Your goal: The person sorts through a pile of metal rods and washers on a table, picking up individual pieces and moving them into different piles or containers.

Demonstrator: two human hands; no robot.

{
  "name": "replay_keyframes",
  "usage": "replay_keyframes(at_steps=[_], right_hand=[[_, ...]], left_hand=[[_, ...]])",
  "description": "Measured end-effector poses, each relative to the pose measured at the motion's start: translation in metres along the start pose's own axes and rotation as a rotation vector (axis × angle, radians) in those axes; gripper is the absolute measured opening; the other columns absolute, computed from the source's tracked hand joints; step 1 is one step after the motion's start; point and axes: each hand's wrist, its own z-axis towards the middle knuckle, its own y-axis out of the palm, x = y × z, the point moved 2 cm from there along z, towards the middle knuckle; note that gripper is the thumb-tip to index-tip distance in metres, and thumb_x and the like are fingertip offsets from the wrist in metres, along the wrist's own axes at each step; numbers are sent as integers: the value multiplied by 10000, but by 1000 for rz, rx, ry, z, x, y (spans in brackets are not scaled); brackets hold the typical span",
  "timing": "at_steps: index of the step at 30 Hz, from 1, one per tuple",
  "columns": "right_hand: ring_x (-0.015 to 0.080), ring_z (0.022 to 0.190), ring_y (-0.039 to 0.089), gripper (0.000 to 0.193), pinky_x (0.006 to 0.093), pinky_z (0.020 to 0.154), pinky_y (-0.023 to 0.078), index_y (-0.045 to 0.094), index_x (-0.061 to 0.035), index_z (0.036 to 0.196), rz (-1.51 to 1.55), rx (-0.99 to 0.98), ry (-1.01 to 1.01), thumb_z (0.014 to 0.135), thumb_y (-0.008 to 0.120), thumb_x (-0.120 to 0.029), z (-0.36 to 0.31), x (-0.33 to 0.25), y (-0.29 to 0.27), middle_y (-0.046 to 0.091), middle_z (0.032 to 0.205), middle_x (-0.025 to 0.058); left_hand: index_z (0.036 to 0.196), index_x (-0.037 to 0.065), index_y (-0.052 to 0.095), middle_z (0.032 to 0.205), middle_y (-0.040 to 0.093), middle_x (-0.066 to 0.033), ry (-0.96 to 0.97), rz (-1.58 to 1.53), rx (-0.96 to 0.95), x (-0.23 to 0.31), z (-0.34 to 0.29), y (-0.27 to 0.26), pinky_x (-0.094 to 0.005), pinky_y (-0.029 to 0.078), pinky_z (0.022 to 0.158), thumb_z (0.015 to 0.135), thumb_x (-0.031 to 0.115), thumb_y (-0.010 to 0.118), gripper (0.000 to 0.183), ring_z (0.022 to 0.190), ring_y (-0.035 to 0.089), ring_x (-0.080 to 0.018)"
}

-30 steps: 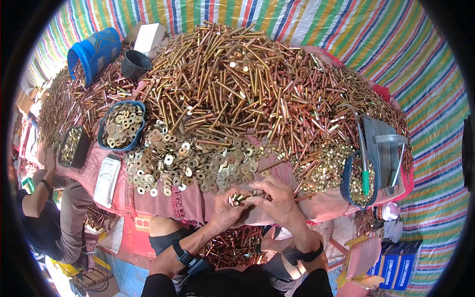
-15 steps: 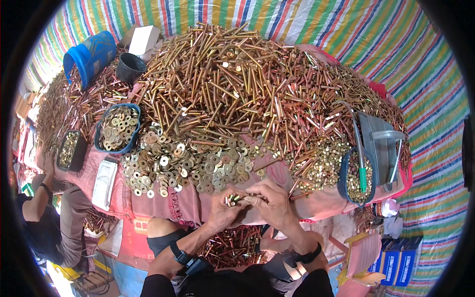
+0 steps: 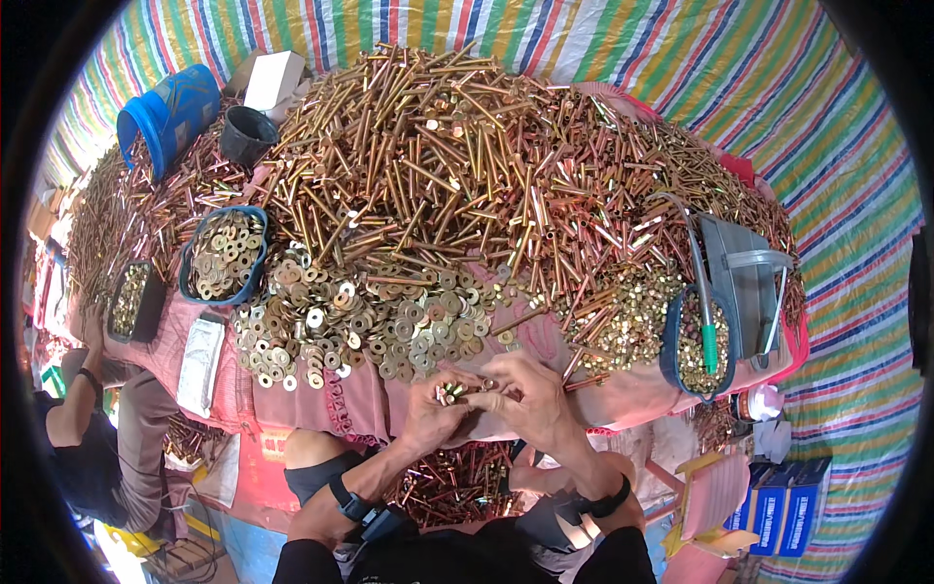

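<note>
My left hand (image 3: 434, 415) is closed around a small bunch of metal bolts (image 3: 450, 392), whose shiny gold-green ends show at the fingers. Close against it, my right hand (image 3: 533, 397) is pinched around a small brownish metal piece (image 3: 488, 385); its exact kind is hard to make out. Both hands are at the near edge of the cloth-covered table. Just beyond them spreads a pile of flat washers (image 3: 389, 331). Right of the washers lie loose nuts (image 3: 632, 316). A large heap of long copper-coloured bolts (image 3: 428, 146) rises behind.
A blue basin (image 3: 184, 277) of washers and a dark tray (image 3: 115, 316) of nuts stand left. At right are a nut-filled basin (image 3: 671, 365) with a green-handled tool (image 3: 708, 348) and a grey scoop-like container (image 3: 725, 253). Another person's arm (image 3: 73, 409) is at far left.
My hands stay together at the table edge with small finger movements; the right fingers have shifted slightly on the small piece. The whole view has moved a little.
</note>
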Motion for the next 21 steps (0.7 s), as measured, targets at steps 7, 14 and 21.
replay_keyframes(at_steps=[7,14,21], right_hand=[[105,656,653,260,286,584,540,678,-13,928,263,87,339,874,871,-178,-3,17,-7,703,785,52],[179,804,699,175,318,705,547,722,-3,989,56,-348,514,977,715,-178,7,33,-21,723,914,127],[402,840,647,240,485,757,520,728,-68,1171,-569,67,243,941,670,-101,28,78,-23,614,920,181]], left_hand=[[1003,-35,725,964,721,-87,-140,-25,82,5,1,4,-270,566,682,943,-35,736,61,787,680,-121],[986,-1,745,780,696,-21,-72,23,229,6,5,4,-229,482,547,944,57,795,88,612,605,-70],[1017,1,753,818,683,-12,-8,109,158,7,7,7,-215,476,558,964,47,770,73,625,604,-60]])
